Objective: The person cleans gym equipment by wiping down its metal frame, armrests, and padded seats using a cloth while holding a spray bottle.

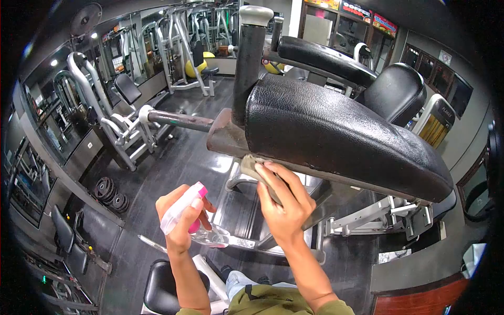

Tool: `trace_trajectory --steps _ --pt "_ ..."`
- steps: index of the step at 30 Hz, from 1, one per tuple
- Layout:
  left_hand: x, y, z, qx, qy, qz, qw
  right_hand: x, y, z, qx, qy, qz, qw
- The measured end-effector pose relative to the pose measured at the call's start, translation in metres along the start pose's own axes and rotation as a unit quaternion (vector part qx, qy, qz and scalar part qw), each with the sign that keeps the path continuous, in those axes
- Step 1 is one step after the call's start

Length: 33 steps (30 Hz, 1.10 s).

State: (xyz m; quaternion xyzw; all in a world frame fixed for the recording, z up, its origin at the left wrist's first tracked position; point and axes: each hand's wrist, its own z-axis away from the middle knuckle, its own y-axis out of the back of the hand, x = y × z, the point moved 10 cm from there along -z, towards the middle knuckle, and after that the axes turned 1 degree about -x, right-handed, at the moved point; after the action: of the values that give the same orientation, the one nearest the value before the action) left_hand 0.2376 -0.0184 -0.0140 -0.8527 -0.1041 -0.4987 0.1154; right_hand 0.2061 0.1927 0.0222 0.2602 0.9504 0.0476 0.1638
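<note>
My left hand [181,215] is closed around a spray bottle [210,236] with a clear body and a white and pink trigger head. In my right hand [286,202] is a greyish-beige cloth [255,168], pressed against the metal bar under a padded armrest [336,131]. The armrest is black, shiny and textured, and belongs to a gym machine. At its near-left end stands an upright post [249,63] with a silver cap. A grip handle [176,119] sticks out to the left from the same bracket.
A second armrest [325,60] and a back pad [395,93] lie beyond. Below me on the left is a black seat pad [165,289]. Weight plates [106,190] sit by the left wall. Other machines and yellow exercise balls [195,68] stand at the back.
</note>
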Motion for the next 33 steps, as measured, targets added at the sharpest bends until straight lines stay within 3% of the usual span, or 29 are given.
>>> trace_trajectory --steps 9,11,17,23,26,29,33 --pt "0.002 -0.002 -0.012 -0.042 0.001 0.038 0.998 -0.020 -0.038 -0.011 0.033 -0.041 -0.069 0.996" --pt "0.001 -0.005 -0.016 -0.062 0.003 0.038 0.997 -0.011 -0.024 -0.004 0.023 -0.060 -0.064 0.996" --pt "-0.007 -0.029 -0.024 -0.119 0.002 0.049 0.992 0.026 0.059 0.022 0.120 -0.058 0.055 0.990" --pt "-0.010 -0.062 -0.027 -0.175 -0.008 0.091 0.980 -0.001 0.000 0.002 -0.033 -0.042 -0.004 0.999" --pt "-0.008 -0.077 -0.024 -0.152 -0.012 0.083 0.985 0.001 0.002 0.000 -0.028 -0.029 -0.006 0.999" --pt "-0.012 -0.088 -0.018 -0.217 0.001 0.115 0.969 0.026 0.052 0.019 0.036 -0.016 0.045 0.998" --pt "-0.022 -0.104 -0.009 -0.244 0.011 0.125 0.962 0.075 0.152 0.051 0.185 -0.101 0.197 0.958"
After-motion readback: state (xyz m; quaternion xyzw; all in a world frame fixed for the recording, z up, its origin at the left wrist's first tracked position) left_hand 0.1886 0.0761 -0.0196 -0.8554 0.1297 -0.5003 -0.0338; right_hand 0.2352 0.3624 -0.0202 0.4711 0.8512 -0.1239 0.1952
